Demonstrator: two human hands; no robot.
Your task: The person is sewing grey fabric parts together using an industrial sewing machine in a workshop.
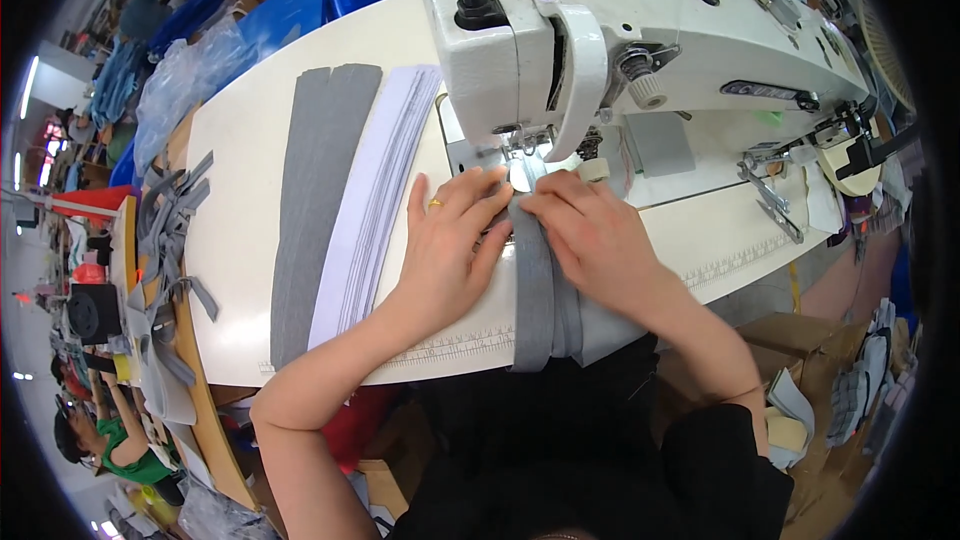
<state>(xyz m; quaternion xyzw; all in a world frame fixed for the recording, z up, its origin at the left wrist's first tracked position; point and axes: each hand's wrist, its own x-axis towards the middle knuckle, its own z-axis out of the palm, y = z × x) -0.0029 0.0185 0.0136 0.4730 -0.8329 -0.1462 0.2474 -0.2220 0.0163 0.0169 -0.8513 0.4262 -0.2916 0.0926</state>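
Both hands at the sewing machine (475, 70), close together below its needle area. Right hand (600, 240) has its fingertips closed on the upper end of a grey strip (534, 290); left hand (450, 240) has bent fingers at the same end, grip on cloth not clear. Strip runs down to the table's (235, 270) near edge. Only its upper end is at the needle; most of its length looks unworked. Stitches not discernible. Toward the left edge, a grey stack (325, 190) and white stack (372, 210) lie flat, apparently waiting.
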